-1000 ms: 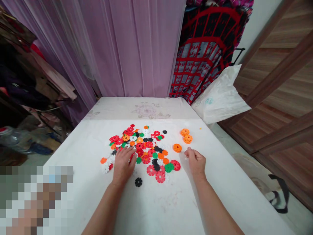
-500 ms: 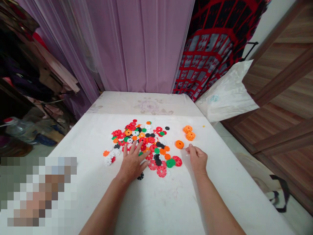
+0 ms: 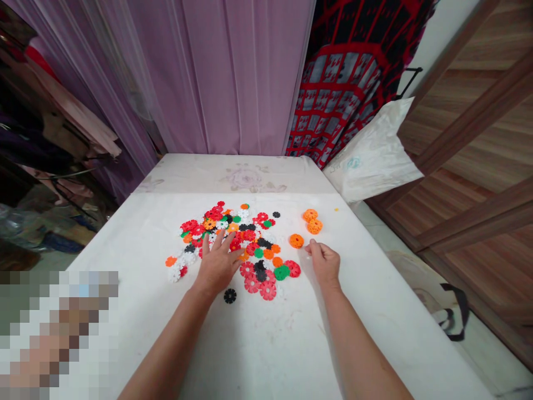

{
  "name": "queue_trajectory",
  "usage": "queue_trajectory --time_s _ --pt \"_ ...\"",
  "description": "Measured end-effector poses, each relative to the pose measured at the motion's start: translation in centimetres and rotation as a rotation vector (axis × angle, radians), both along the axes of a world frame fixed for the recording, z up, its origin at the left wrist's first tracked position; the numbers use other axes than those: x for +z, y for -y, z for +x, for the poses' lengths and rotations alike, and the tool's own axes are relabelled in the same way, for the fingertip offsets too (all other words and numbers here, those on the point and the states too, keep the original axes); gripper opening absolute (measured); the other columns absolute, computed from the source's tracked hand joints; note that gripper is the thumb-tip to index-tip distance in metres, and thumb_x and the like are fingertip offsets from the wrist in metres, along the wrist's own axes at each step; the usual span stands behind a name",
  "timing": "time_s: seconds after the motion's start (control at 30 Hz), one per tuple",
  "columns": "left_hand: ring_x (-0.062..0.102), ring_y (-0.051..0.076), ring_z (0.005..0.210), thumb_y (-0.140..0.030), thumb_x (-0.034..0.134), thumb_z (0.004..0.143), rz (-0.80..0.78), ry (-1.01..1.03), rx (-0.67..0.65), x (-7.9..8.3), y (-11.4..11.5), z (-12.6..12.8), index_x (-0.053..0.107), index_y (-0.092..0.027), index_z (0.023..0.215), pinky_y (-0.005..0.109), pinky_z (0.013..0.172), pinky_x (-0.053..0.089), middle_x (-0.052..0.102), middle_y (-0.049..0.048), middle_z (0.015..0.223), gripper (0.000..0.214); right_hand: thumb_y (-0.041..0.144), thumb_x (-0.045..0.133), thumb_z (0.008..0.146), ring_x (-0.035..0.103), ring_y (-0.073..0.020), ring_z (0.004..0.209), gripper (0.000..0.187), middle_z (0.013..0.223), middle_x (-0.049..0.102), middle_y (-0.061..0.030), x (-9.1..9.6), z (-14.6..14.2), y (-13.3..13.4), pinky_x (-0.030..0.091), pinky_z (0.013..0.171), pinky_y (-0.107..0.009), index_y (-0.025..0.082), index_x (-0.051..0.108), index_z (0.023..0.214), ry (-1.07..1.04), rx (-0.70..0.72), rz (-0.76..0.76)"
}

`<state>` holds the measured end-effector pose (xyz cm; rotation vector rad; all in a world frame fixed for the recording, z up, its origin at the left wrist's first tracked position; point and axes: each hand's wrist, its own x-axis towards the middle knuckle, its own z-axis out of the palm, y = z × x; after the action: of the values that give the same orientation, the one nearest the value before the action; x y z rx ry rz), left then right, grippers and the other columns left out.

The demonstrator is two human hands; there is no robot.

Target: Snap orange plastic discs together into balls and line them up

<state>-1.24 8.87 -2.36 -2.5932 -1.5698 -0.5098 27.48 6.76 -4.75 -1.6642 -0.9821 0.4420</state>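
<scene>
A spread-out heap of flat, notched plastic snowflake discs point(image 3: 251, 282) in red, white, black, green and orange lies mid-table. My left hand point(image 3: 219, 264) rests over the heap's left-hand part, fingers spread, covering some discs. A single black disc point(image 3: 230, 296) lies apart, just below that hand. To the right, my right hand point(image 3: 326, 264) is closed, fingers curled with thumb and forefinger together; whether they hold anything is hidden. Just beyond its fingertips lies an orange disc point(image 3: 296, 240). Farther back, more orange discs point(image 3: 315, 226) lie in a small cluster.
A white cloth with a faint flower print covers the table point(image 3: 266, 344). Behind it hangs a purple curtain point(image 3: 241, 78). A white plastic bag point(image 3: 370, 155) stands by the right back edge, near a wooden door point(image 3: 470, 111). Clothes point(image 3: 70, 105) hang at left.
The view has shifted slightly to the right. My left hand has drawn a little left across the heap, so the black disc below it now shows whole. My right hand stays closed beside the orange disc.
</scene>
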Motion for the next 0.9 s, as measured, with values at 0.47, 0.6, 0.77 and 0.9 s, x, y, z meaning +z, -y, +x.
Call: queue_trajectory --time_s 0.47,0.6,0.77,0.9 --pt "0.047 0.031 0.134 -0.024 0.054 0.09 0.077 -0.134 -0.211 1.7 -0.9 0.2 0.075 -0.027 0.1 0.062 0.118 0.013 0.064 0.0068 0.132 0.023 0.062 0.054 0.078 0.059 -0.0185 0.058 0.049 0.056 0.068 -0.0051 0.1 0.0 0.0 0.044 0.062 -0.028 0.019 0.065 0.056 0.003 0.006 -0.002" --pt "0.06 0.028 0.116 -0.021 0.051 0.09 0.096 0.123 -0.119 2.2 -1.8 -0.5 0.074 -0.023 0.087 0.057 0.111 0.031 0.072 0.0077 0.113 0.023 0.061 0.052 0.08 0.06 -0.0189 0.06 0.05 0.057 0.067 -0.0056 0.3 -0.2 0.2 0.045 0.063 -0.028 0.019 0.064 0.055 0.024 0.013 0.026" --pt "0.064 0.019 0.077 -0.043 0.053 0.086 -0.151 0.748 0.154 2.1 -1.8 1.4 0.07 -0.022 0.081 0.035 0.076 0.051 0.071 0.0057 0.082 0.029 0.053 0.053 0.081 0.061 -0.0175 0.062 0.041 0.066 0.071 -0.0055 0.5 -1.0 0.2 0.047 0.063 -0.028 0.019 0.067 0.064 0.126 0.045 0.121" --pt "0.044 0.01 0.045 -0.061 0.062 0.071 -0.661 1.165 0.267 2.3 -0.7 4.4 0.067 -0.019 0.077 0.023 0.045 0.035 0.055 -0.0026 0.052 0.043 0.042 0.058 0.082 0.06 -0.015 0.064 0.028 0.081 0.074 -0.0056 1.1 -2.6 0.2 0.046 0.058 -0.025 0.019 0.073 0.084 0.164 0.187 0.202"
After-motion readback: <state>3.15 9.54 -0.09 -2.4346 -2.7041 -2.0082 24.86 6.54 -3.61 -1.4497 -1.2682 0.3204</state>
